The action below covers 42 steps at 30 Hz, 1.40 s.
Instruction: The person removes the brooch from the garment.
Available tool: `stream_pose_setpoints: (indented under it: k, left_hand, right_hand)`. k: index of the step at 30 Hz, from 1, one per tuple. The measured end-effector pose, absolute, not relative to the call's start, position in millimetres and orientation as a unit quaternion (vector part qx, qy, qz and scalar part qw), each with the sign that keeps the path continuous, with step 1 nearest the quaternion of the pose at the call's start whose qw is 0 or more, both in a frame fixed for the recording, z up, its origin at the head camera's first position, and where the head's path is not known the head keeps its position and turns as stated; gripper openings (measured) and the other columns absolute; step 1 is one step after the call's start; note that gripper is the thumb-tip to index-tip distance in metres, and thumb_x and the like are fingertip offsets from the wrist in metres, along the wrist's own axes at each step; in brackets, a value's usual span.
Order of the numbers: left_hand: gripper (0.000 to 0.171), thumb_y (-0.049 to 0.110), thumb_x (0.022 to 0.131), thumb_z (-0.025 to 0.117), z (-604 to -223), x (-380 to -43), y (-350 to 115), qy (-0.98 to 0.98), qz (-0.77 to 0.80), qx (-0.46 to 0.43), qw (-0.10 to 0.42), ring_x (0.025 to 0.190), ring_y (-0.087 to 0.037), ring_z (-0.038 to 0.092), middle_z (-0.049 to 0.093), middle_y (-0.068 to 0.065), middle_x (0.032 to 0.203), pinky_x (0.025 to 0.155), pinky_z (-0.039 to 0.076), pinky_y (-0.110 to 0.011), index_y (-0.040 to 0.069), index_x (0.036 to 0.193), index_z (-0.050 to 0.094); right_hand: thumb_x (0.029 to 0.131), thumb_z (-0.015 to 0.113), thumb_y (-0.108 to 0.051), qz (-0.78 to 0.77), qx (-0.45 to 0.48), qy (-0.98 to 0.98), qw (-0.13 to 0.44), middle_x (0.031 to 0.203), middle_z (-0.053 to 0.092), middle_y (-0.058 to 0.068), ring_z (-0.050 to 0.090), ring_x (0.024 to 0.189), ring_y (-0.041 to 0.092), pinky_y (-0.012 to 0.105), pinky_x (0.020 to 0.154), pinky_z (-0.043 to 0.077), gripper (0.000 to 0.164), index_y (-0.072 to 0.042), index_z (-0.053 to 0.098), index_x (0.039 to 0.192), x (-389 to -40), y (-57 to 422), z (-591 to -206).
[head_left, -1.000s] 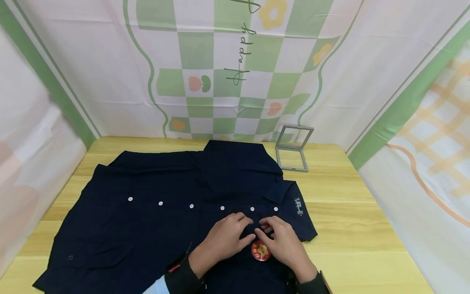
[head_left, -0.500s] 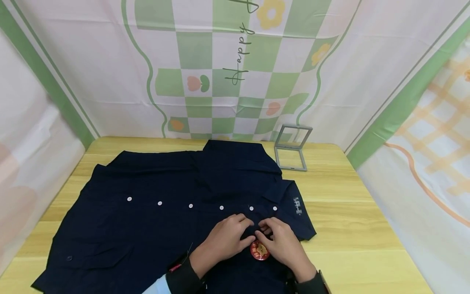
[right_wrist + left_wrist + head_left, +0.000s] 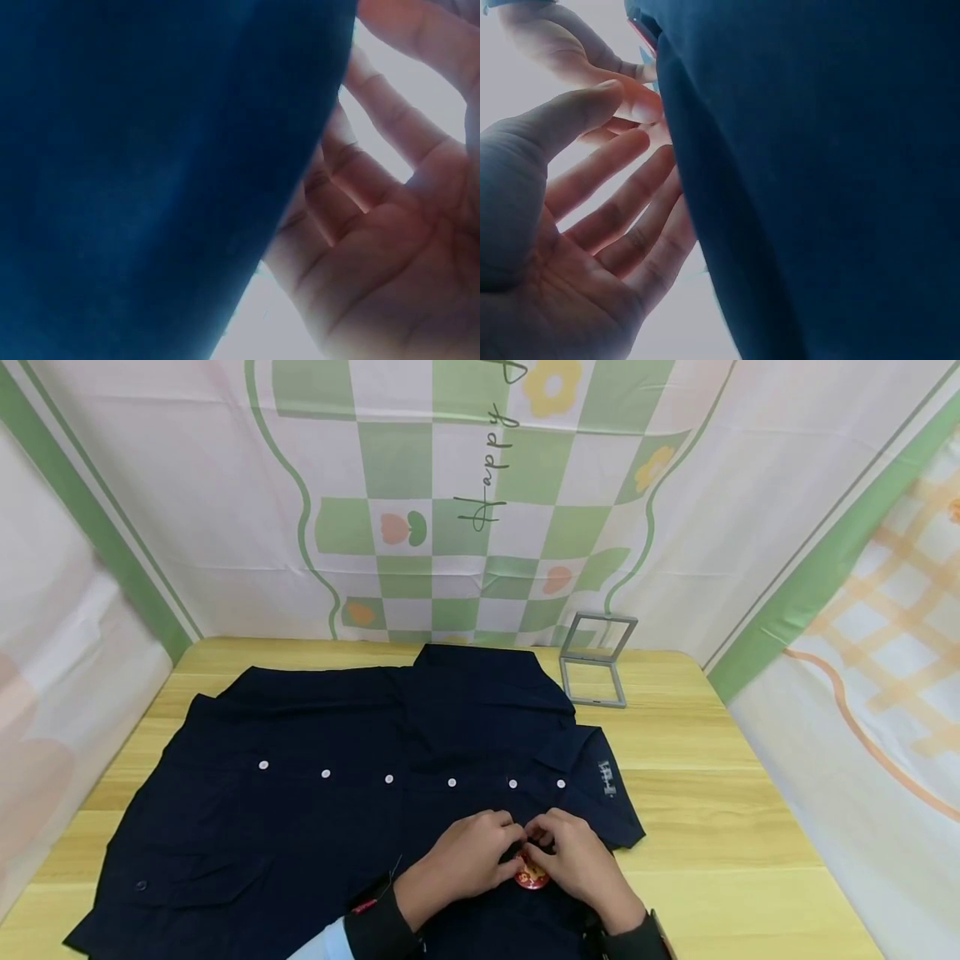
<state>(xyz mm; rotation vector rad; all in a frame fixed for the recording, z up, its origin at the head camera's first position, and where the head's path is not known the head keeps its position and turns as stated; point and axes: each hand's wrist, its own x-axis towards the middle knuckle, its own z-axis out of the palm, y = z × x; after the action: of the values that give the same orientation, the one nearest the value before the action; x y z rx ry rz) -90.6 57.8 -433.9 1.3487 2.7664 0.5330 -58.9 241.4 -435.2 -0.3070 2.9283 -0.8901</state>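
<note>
A navy shirt with white buttons lies spread over the table. On its right part sits a round red badge with a gold design, partly covered by both thumbs. My left hand has its thumb tip at the badge's left edge. In the left wrist view its fingers are nearly straight, fingertips right at the cloth. My right hand is at the badge's upper right, thumb and index tips close together over its top. In the right wrist view, navy cloth hides its fingertips; I cannot tell whether they pinch anything.
A grey open double frame stands at the back right of the wooden table. Patterned cloth hangs behind the table, with more on both sides. The shirt's sleeve bears a pale print.
My left hand has shifted slightly right and nearer me, its thumb now over the badge's left edge. My right hand has shifted slightly towards me, and both hands cover more of the badge.
</note>
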Motion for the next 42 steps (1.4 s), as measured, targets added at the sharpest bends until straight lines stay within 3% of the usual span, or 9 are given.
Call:
stream_pose_setpoints:
  k: [12, 31, 42]
  left_hand:
    - [0.015, 0.035, 0.088, 0.073, -435.1, -89.9, 60.9, 0.88, 0.124, 0.459, 0.013, 0.063, 0.001, 0.047, 0.059, 0.011, 0.079, 0.057, 0.037, -0.015, 0.024, 0.097, 0.073]
    - [0.015, 0.036, 0.086, 0.075, -435.4, -87.2, 62.9, 0.879, 0.11, 0.463, 0.035, 0.068, -0.001, 0.054, 0.065, 0.012, 0.082, 0.063, 0.043, -0.019, 0.023, 0.092, 0.071]
    - [0.031, 0.035, 0.082, 0.079, -432.9, -86.3, 65.5, 0.875, 0.13, 0.463, 0.059, 0.073, 0.0, 0.057, 0.064, 0.012, 0.09, 0.068, 0.048, -0.02, 0.023, 0.108, 0.067]
  right_hand:
    - [0.083, 0.076, -0.011, -0.293, -0.132, 0.945, 0.059, 0.08, 0.058, -0.008, 0.056, 0.07, 0.001, 0.019, 0.061, 0.048, 0.009, -0.016, 0.073, 0.089, -59.1, 245.5, -435.2]
    - [0.083, 0.076, -0.009, -0.288, -0.157, 0.943, 0.059, 0.081, 0.059, -0.008, 0.055, 0.07, -0.001, 0.019, 0.06, 0.048, 0.006, -0.013, 0.074, 0.086, -57.4, 247.1, -436.7]
    - [0.085, 0.074, -0.014, -0.29, -0.157, 0.942, 0.055, 0.079, 0.055, -0.01, 0.048, 0.068, -0.003, 0.018, 0.059, 0.043, 0.004, -0.012, 0.073, 0.082, -57.5, 246.4, -437.0]
